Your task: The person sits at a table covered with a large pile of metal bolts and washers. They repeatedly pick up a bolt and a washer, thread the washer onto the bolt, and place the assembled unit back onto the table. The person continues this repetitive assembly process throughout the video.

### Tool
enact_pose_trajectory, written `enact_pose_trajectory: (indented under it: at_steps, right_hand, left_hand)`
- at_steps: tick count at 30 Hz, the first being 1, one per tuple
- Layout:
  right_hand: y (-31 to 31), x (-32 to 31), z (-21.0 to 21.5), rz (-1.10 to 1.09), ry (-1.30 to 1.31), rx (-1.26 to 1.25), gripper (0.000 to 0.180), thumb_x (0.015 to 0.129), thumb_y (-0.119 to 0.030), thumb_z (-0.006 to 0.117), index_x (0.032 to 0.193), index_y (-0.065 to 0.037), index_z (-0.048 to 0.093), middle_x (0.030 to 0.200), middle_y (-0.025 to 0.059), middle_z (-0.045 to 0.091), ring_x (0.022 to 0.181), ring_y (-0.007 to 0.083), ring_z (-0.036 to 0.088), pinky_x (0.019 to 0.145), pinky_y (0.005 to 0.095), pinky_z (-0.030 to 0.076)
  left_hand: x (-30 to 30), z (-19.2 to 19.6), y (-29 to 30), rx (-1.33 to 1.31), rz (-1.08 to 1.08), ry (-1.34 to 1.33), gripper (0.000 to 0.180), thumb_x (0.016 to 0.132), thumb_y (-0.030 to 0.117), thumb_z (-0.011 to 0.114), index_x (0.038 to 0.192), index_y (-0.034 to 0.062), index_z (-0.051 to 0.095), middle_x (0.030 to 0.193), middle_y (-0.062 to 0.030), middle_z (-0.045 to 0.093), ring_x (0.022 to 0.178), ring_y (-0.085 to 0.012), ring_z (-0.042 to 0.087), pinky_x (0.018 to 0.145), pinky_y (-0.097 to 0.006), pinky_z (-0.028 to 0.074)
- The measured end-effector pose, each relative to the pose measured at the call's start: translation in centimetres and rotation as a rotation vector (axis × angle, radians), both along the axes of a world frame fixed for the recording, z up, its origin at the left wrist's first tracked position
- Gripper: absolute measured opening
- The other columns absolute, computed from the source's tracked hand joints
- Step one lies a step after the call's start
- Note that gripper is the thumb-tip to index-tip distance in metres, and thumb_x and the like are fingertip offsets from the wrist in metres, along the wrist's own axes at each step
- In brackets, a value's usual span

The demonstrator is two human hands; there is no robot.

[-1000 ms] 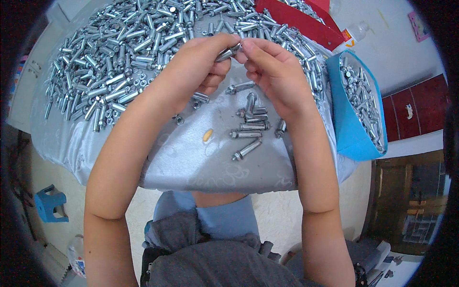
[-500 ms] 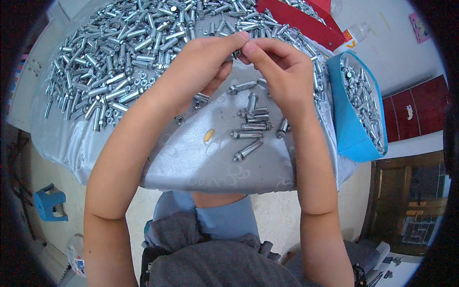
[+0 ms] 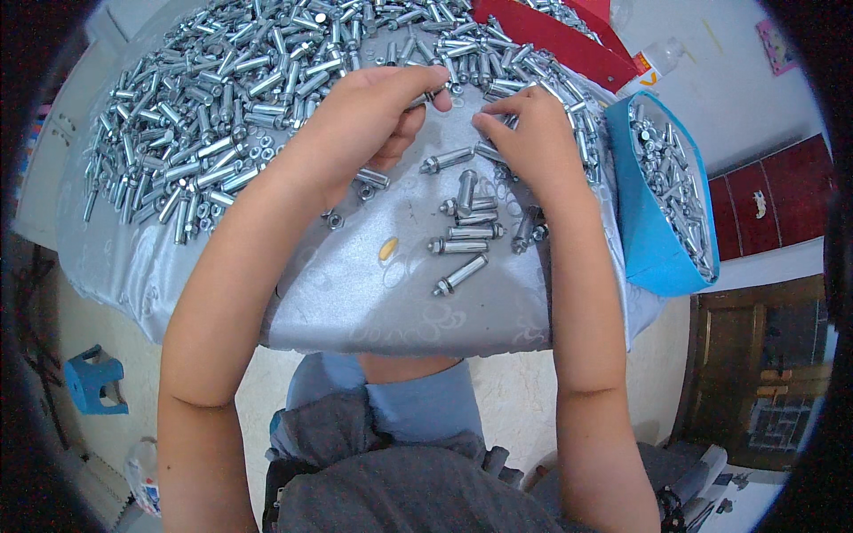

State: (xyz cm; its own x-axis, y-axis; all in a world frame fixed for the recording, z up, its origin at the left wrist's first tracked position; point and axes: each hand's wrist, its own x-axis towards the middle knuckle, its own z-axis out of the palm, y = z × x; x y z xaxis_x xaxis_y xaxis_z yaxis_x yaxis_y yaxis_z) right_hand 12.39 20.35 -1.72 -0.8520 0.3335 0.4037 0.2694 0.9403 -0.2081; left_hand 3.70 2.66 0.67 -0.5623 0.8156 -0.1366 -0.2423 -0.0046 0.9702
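Observation:
My left hand (image 3: 391, 111) is closed, with a small metal piece that looks like an expansion anchor bolt (image 3: 433, 95) pinched between thumb and forefinger; most of it is hidden. To its right, my right hand (image 3: 529, 138) hovers over the table with thumb and forefinger apart, near several loose bolts. Between my forearms lies a short column of expansion bolts (image 3: 468, 246) with sleeves and nuts. One more bolt (image 3: 449, 160) lies just above that column. A loose nut (image 3: 334, 221) rests beside my left forearm.
A large heap of bolts (image 3: 231, 98) covers the far left of the cloth-covered table (image 3: 355, 311). A blue bin (image 3: 635, 222) of bolts stands at the right, a red tray (image 3: 569, 49) at the back. A small yellow piece (image 3: 388, 249) lies on the cloth.
My hands were together at the fingertips and have parted. The right hand has moved right and slightly down, while the left stays nearly in place with its piece.

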Motion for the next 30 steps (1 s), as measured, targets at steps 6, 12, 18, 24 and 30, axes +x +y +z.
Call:
enact_pose_trajectory:
  at_steps: [6,12,18,24,30]
  right_hand:
    - [-0.4,-0.1,0.1,0.003,-0.032,-0.010,0.019,0.068,-0.021,0.065,0.078,-0.005,0.067,0.086,0.0175,0.059,0.088,0.0318,0.053,0.080,0.0394,0.042]
    - [-1.0,-0.4,0.4,0.158,0.089,-0.397,0.019,0.069,-0.016,0.067,0.083,-0.003,0.064,0.080,0.0101,0.062,0.072,0.0209,0.059,0.067,0.0296,0.046]
    - [-3.5,-0.1,2.9,0.403,0.213,-1.150,0.020,0.075,-0.012,0.065,0.091,-0.001,0.061,0.076,0.0024,0.061,0.068,0.0060,0.054,0.059,0.0180,0.041]
    - [-3.6,-0.1,2.8,0.445,0.213,-1.356,0.020,0.076,-0.010,0.064,0.093,-0.001,0.062,0.075,0.0016,0.060,0.065,0.0056,0.052,0.057,0.0183,0.040]
    - [-3.8,0.2,2.8,0.440,0.198,-1.326,0.019,0.075,-0.010,0.066,0.091,-0.001,0.062,0.076,0.0012,0.061,0.064,0.0053,0.051,0.058,0.0171,0.040]
  left_hand:
    - [0.0,0.0,-0.2,0.017,0.026,-0.012,0.026,0.085,0.033,0.047,0.079,0.0086,0.053,0.048,0.0092,0.025,0.039,-0.0035,0.018,0.037,-0.022,0.013]
    - [0.1,-0.2,0.3,-0.040,0.051,0.013,0.024,0.083,0.032,0.048,0.080,0.0089,0.053,0.049,0.0086,0.026,0.040,-0.0034,0.020,0.038,-0.022,0.014]
    - [0.1,0.1,0.1,-0.023,0.146,0.135,0.021,0.075,0.027,0.050,0.074,0.0062,0.055,0.055,0.0025,0.044,0.043,-0.0051,0.035,0.038,-0.021,0.024]
    - [0.3,0.4,0.0,0.047,0.198,0.103,0.019,0.075,0.022,0.050,0.074,0.0043,0.054,0.053,0.0016,0.044,0.043,-0.0053,0.035,0.038,-0.021,0.025]
    - [-0.1,-0.4,0.2,0.078,0.136,0.198,0.023,0.077,0.031,0.049,0.081,0.0089,0.055,0.054,0.0048,0.037,0.044,-0.0048,0.028,0.040,-0.022,0.020]
